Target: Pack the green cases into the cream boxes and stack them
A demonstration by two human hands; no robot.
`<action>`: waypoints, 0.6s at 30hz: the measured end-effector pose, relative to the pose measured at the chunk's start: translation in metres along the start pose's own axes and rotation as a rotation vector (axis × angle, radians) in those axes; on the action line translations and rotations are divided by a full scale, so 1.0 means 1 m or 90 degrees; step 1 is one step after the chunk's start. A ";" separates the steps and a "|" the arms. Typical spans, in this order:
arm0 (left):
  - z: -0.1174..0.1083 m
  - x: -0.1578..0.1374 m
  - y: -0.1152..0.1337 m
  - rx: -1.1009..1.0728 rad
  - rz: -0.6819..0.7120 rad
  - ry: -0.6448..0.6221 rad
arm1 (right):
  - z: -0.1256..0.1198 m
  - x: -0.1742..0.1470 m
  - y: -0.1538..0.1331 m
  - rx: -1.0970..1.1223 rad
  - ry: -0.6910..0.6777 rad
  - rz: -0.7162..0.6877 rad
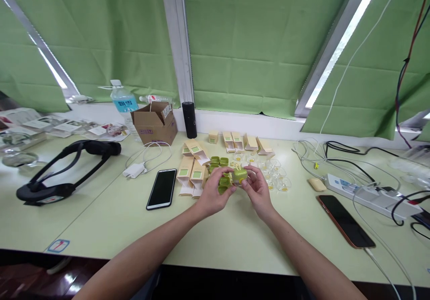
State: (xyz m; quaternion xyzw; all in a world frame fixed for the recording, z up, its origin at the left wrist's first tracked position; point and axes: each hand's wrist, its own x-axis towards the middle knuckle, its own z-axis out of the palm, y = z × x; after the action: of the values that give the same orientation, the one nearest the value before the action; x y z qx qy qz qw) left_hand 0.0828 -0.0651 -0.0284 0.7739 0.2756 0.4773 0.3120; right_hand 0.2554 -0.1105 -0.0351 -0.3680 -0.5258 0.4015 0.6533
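Observation:
Between the fingertips of my left hand and my right hand is a small rounded green container with a pale loop on top and a yellow spot near its lower edge. Both hands are closed on it, just above the table. Small green square cups stand in a cluster behind and beside my left hand, which partly covers them. Several clear plastic pieces with yellow spots lie beyond my right hand. Cream cardboard boxes with green labels are left of the cups.
More cream boxes line the back. Left are a phone, a white charger, a black headset, a brown carton and a black cylinder. Right are another phone, a power strip and tangled cables.

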 end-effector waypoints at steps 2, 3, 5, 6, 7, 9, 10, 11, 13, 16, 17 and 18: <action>0.001 0.000 -0.001 0.011 0.000 -0.009 | 0.000 0.000 0.000 0.006 -0.003 -0.001; 0.001 0.000 -0.001 0.015 -0.001 -0.012 | 0.001 0.000 0.000 0.005 -0.003 -0.002; 0.002 0.001 -0.001 0.020 -0.001 -0.015 | 0.001 -0.001 -0.002 -0.006 -0.003 -0.004; 0.002 0.001 -0.001 0.022 0.000 -0.017 | 0.002 -0.001 -0.002 -0.015 -0.003 -0.007; 0.002 0.001 -0.001 0.024 0.002 -0.018 | 0.003 -0.002 -0.003 -0.026 -0.005 -0.010; 0.001 0.001 -0.001 0.027 0.006 -0.017 | 0.003 -0.002 -0.004 -0.040 -0.011 -0.016; 0.001 0.001 -0.001 0.028 0.009 -0.016 | 0.003 -0.003 -0.005 -0.042 -0.016 -0.016; 0.000 0.001 0.000 0.028 0.010 -0.018 | 0.003 -0.003 -0.005 -0.041 -0.022 -0.014; 0.000 0.001 0.000 0.027 0.011 -0.023 | 0.000 -0.002 -0.006 -0.052 -0.030 0.001; -0.001 0.001 0.001 0.028 0.011 -0.044 | -0.006 -0.001 -0.009 -0.145 -0.020 0.015; -0.001 0.001 0.001 0.029 0.010 -0.053 | -0.009 0.000 -0.011 -0.185 -0.016 0.014; -0.001 0.001 0.002 0.029 0.009 -0.061 | -0.012 0.001 -0.013 -0.221 -0.017 0.012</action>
State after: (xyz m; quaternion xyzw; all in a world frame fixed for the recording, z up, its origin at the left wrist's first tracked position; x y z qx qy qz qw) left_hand 0.0824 -0.0648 -0.0258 0.8046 0.2660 0.4354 0.3037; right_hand 0.2687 -0.1156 -0.0252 -0.4747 -0.5924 0.3160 0.5691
